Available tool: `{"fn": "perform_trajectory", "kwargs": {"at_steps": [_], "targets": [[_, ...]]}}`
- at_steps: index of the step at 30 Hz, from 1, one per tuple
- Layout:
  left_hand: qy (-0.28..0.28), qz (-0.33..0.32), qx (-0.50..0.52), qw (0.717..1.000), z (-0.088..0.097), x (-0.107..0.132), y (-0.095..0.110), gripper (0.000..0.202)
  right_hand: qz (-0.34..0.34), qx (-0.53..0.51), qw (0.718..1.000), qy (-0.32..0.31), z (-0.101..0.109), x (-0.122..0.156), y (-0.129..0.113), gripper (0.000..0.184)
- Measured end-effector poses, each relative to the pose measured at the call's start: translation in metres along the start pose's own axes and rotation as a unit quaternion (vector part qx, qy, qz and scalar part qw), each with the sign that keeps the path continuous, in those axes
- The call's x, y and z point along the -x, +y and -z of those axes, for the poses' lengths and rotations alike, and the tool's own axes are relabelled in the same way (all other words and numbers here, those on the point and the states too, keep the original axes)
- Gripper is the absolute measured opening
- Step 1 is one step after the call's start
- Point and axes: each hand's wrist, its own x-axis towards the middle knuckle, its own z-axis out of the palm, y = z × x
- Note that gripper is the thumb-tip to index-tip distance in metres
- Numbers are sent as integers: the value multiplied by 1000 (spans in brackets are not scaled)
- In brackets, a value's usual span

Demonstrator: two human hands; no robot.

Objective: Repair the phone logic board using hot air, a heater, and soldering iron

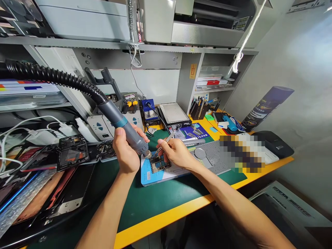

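My left hand (127, 150) is wrapped round the grey handle of a hot air gun (126, 128), whose black coiled hose runs off to the upper left. The gun's metal nozzle points down, close above a circuit board (158, 164). In my right hand (177, 152) is a pair of tweezers (161, 146), its tips angled down at the board near the nozzle. The board lies on a blue and grey work plate (148, 177) with a perforated right part. Whether the tweezer tips touch anything is too small to tell.
Opened phones and phone parts (73, 152) crowd the left side. Behind stand a white rework station (100, 127), a small blue unit (148, 108) and a pen holder (199, 110). A spray can (264, 109) stands at the right, beside a black case (275, 141). Shelves hang above.
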Motion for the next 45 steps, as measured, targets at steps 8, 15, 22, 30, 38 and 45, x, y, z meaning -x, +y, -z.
{"fn": "perform_trajectory", "kwargs": {"at_steps": [8, 15, 22, 30, 38, 45], "targets": [[-6, -2, -2, 1000, -1, 0, 0, 42, 0, -4, 1000, 3, 1, 0, 0, 63], [-14, 5, 4, 1000, 1, 1, -1, 41, -8, 3, 1000, 3, 1, 1, 1, 65], [-14, 0, 0, 1000, 1, 1, -1, 41, -12, -1, 1000, 4, 1, 0, 3, 64], [-17, -1, 4, 1000, 0, 1, -1, 40, -10, -8, 1000, 7, 1, 0, 3, 63], [-11, -2, 7, 1000, -2, 3, -2, 41, -9, -5, 1000, 8, 2, 0, 4, 62], [-27, 28, 21, 999, 3, 5, -4, 42, -14, -1, 1000, 4, 5, 0, -4, 62]]}}
